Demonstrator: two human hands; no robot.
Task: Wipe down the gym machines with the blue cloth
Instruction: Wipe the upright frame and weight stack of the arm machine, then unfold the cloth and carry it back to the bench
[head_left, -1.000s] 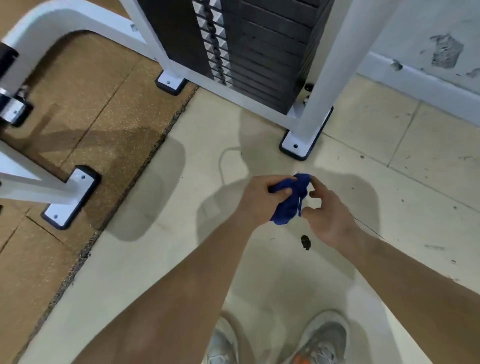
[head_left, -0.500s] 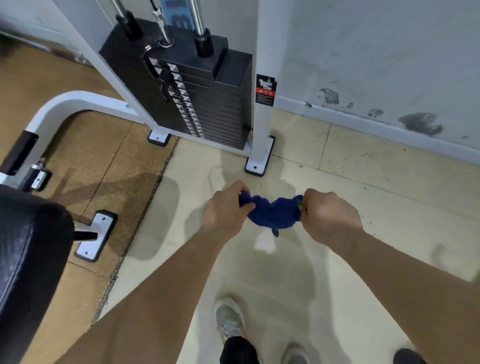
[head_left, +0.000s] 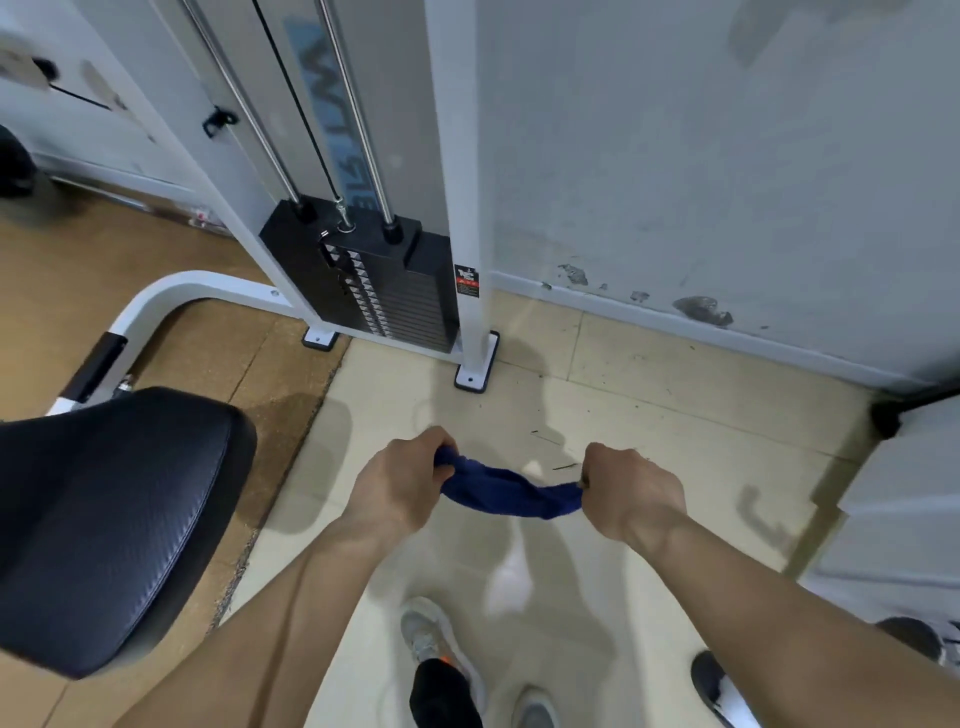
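My left hand (head_left: 400, 480) grips one end of the blue cloth (head_left: 511, 492), fingers curled round it; my right hand (head_left: 628, 488) pinches the other end; the cloth sags between them; beyond my knuckles stands the weight stack (head_left: 395, 291); left of my left hand, the black seat pad (head_left: 111, 519).

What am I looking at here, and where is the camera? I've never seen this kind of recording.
No robot here: a person wears one wide-angle camera on the head, looking forward and down, so their own forearms show. The left hand and right hand each grip one end of a blue cloth, bunched and stretched between them above the tiled floor. Ahead stands a white-framed gym machine with a black weight stack; a black padded seat is at the left. Nothing is being wiped yet.
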